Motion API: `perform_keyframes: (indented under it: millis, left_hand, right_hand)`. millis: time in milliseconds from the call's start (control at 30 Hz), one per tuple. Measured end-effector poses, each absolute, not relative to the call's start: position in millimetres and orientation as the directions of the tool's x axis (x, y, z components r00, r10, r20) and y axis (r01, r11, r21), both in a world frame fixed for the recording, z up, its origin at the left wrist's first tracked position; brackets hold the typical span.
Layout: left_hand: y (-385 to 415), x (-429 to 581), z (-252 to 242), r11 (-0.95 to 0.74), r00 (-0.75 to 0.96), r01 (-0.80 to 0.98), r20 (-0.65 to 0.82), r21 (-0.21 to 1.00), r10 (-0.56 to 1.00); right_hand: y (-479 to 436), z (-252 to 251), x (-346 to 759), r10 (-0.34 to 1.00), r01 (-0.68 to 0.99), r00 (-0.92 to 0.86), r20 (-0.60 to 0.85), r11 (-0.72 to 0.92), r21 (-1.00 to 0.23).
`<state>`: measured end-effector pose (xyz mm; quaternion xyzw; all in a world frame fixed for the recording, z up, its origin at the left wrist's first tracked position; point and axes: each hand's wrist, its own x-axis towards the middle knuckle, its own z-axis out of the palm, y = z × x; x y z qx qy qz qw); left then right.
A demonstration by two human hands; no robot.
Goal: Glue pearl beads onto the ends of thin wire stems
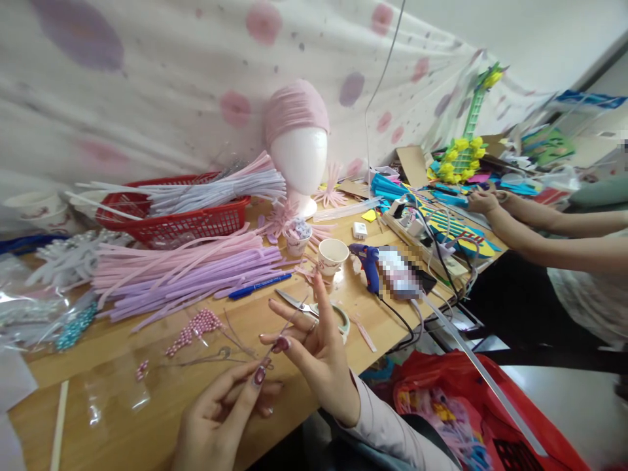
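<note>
A thin wire (293, 315) runs between my two hands above the front of the table. My left hand (223, 412) is closed, thumb and fingertips pinching its lower end. My right hand (321, 356) pinches it higher up near the thumb tip, with another finger stretched upward. Whether a small bead sits at the fingertips, I cannot make out. Just left of the hands, pink pearl beads (196, 329) lie in a heap on clear plastic. Loose thin wires (210, 358) lie beside them. Scissors (297, 303) rest behind my right hand, partly covered by it.
Pink and purple fuzzy stems (181, 265), a blue pen (260, 286), a red basket (191, 222), a paper cup (333, 255) and a foam head (301, 157) stand or lie behind. A glue gun (367, 265) and power strip (417, 239) sit rightward, near another person's hands (485, 199).
</note>
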<state>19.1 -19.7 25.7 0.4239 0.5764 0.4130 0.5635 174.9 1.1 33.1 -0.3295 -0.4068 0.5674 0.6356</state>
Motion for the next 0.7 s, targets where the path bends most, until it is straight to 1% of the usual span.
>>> perform_keyframes:
  millis: [100,267,467,533,700]
  left_hand:
    - [-17.8,16.4,18.4,0.263,0.042,0.081,-0.267,0.961,0.963]
    - [-20.7,19.9,14.9,0.151,-0.043,0.15,-0.146,0.977,0.988]
    - [-19.2,14.8,12.9,0.047,-0.082,0.204,-0.031,0.978,0.996]
    - [-17.1,11.2,11.8,0.044,-0.085,0.216,-0.026,0.975,0.996]
    - [-12.9,5.0,6.3,0.083,-0.029,0.191,-0.079,0.978,0.996]
  right_hand:
    - [2.0,32.6,174.2,0.995,-0.488,0.002,0.105,0.092,-0.868]
    - [5.3,29.2,174.3,0.995,-0.473,-0.097,0.034,-0.016,-0.881]
    - [6.8,28.8,174.6,0.997,-0.446,-0.076,0.026,-0.011,-0.895]
    - [6.7,28.2,174.5,0.996,-0.436,-0.082,0.023,-0.016,-0.9]
    - [6.7,26.5,173.8,0.994,-0.425,-0.106,-0.033,-0.075,-0.902]
